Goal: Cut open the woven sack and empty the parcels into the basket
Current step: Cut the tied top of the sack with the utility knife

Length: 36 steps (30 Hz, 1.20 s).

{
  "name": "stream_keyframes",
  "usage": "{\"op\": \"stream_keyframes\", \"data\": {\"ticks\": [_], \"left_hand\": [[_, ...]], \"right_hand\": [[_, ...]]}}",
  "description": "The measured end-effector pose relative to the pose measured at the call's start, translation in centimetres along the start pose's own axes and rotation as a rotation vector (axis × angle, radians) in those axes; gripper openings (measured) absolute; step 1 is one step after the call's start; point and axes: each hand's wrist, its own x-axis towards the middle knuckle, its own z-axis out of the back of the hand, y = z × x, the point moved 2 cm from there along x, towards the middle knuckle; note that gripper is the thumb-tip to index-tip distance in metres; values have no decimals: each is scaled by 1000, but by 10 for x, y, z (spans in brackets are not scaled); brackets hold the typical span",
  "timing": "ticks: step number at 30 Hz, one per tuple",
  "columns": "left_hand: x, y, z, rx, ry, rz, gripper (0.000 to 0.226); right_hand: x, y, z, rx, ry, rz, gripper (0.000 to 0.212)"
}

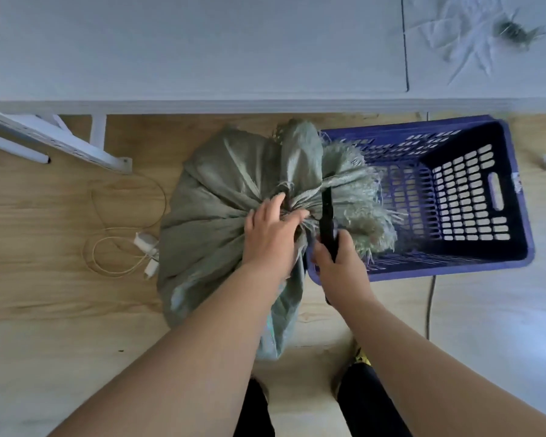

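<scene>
- On the wooden floor (44, 216), just below the edge of the white table (202, 52), your grey-green woven sack (208, 216) stands closed; its mouth is gathered into a tied neck near the middle, and the frayed top part (353, 197) falls over the left rim of the basket.
- Your left hand (270, 234) lies on the sack at the tied neck, with the fingers curled into the bunched fabric there, so it grips the neck.
- Your right hand (338, 263) is closed around the handle of a dark knife (327, 216); the blade points away from you and lies against the fabric just right of the neck.
- Right of the sack, touching it, is the purple plastic basket (514, 184) with slotted walls. Inside it you see only the frayed sack end on the left side; the rest of its bottom shows no parcel.
- What the sack contains cannot be seen, because the fabric hides it.
- Left of the sack, a white charger with a thin cable (123, 247) lies on the floor.
- Near the far right corner of the table lies a small dark clump with pale loose threads (511, 29).
</scene>
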Motion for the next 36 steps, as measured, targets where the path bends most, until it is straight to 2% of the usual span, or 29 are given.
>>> {"op": "stream_keyframes", "data": {"ticks": [5,10,13,15,18,22,24,27,28,32,36], "left_hand": [[17,20,-30,60,-57,129,76],[30,27,-30,-271,-84,265,66],[29,30,-26,-439,-106,211,68],[22,31,-21,-533,-185,152,65],[19,34,-17,-493,-286,37,47],[33,41,-19,-479,-220,-19,39],[37,43,-18,-455,-181,-3,45],[42,48,-14,-462,-121,60,64],[45,50,-13,-474,-109,88,67],[51,53,-10,-457,-85,189,63],[53,59,-8,-474,-176,235,57]], "right_hand": [[37,-14,-24,80,-115,118,7],[68,-13,-38,149,-52,125,13],[80,-6,-39,166,-5,150,17],[91,2,-36,184,26,165,18],[116,18,-35,185,62,201,19],[143,28,-39,226,41,203,18],[149,29,-40,214,22,198,21],[153,33,-40,255,66,215,8],[152,35,-40,271,82,225,10],[148,40,-42,238,17,290,16],[143,39,-40,93,-86,364,12]]}}
